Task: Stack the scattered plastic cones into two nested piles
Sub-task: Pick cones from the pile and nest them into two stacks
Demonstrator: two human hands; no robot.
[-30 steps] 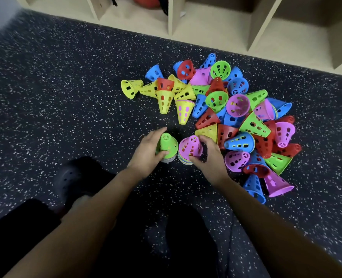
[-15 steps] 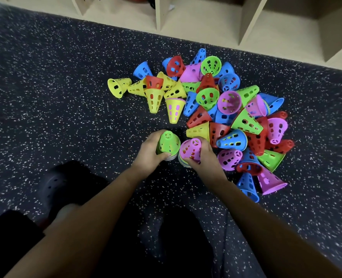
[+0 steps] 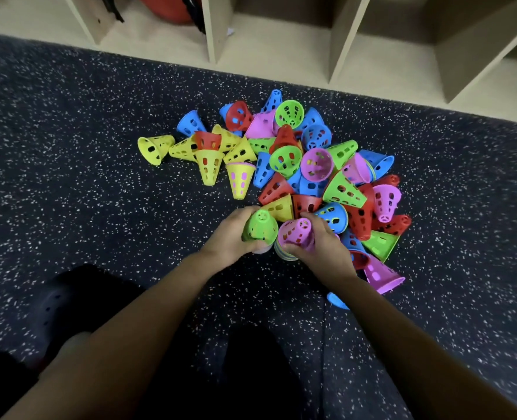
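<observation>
One nested pile inside each grip

My left grip on the green-topped pile of perforated plastic cones and my right grip on the pink-topped pile of cones have drawn together: the piles, apart a second ago, now touch.

Left hand and right hand curl gripping, side by side.

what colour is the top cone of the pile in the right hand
Pink-purple: the top cone, gripped by the right hand, shows best in the head view.
</observation>
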